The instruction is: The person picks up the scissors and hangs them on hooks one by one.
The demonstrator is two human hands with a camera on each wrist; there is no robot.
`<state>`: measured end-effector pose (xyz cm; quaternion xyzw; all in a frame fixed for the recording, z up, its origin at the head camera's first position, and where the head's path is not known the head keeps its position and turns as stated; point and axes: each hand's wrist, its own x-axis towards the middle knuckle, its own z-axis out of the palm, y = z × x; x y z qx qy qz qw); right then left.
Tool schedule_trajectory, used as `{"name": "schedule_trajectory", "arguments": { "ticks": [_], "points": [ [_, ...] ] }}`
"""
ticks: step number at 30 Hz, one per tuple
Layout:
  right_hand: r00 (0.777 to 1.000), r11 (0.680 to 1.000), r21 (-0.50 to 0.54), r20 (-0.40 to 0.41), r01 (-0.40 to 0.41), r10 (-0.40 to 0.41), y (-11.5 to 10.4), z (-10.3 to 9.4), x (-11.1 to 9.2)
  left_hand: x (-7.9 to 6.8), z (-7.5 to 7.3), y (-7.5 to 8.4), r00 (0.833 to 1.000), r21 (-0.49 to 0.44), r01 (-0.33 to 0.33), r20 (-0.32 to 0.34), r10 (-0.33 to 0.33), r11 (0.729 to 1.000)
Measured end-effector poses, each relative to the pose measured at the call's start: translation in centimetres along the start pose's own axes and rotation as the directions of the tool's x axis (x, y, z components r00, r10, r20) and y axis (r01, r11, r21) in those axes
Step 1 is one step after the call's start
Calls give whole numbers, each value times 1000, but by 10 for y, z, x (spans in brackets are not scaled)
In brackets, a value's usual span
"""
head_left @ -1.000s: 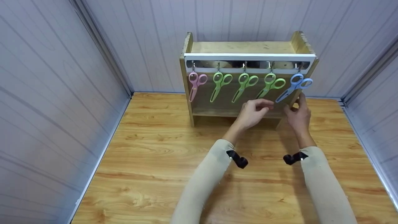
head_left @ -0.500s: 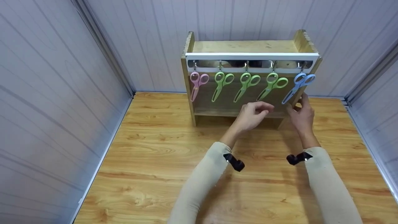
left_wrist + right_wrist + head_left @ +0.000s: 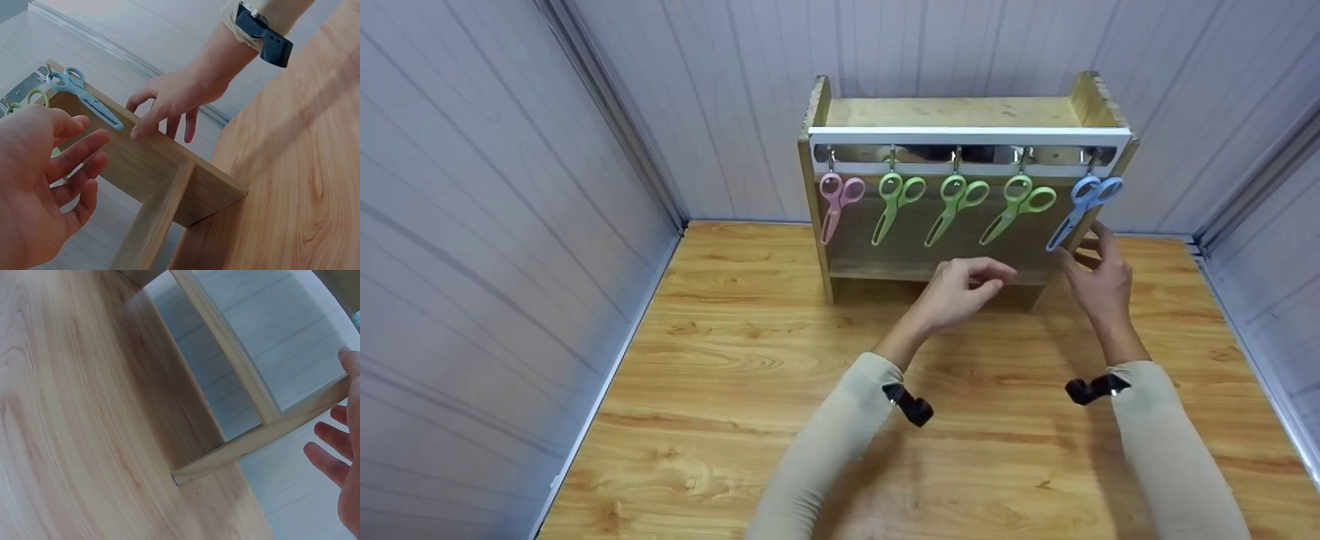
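My left hand hovers in front of the wooden rack, fingers loosely bent, holding nothing. By the rack's right side panel, my right hand has its thumb at the front edge and its other fingers spread beyond the outer face. In the right wrist view these fingers stand apart from the wood. From hooks along the rack's top hang pink scissors, several green scissors and blue scissors, blades down. The blue pair's tip is just above my right thumb.
A white-edged metal hook strip runs across the rack's front, below its top shelf. The rack stands on a wood-grain surface, close to the pale panelled back wall. Similar side walls rise left and right.
My left hand has drawn back down and left, uncovering a green pair's tip. My right hand has shifted right and slightly down. The blue scissors have swung a little to the right.
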<state>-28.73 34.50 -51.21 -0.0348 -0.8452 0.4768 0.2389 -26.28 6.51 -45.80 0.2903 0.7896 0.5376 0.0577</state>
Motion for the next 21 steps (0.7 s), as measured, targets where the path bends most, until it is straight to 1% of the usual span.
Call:
{"name": "schedule_trajectory", "arguments": {
  "ticks": [4,7,12,17,21],
  "points": [
    [1000,1000,-2,-10,-4,4,1,-8,-3,-7,-2,0,1000,10,-19,10,19,1000],
    [1000,1000,-26,-12,-3,3,2,-15,-7,-11,-3,-1,999,22,-38,11,38,999],
    [1000,997,-76,17,25,-23,-1,-25,-13,-22,-8,-5,999,44,-47,14,46,998],
    [998,991,-124,32,59,-55,-7,-33,-21,-37,-19,-12,999,71,-42,11,41,997],
    [994,980,-164,23,111,-108,-14,-36,-26,-51,-34,-15,999,85,-37,-13,38,996]
  ]
}}
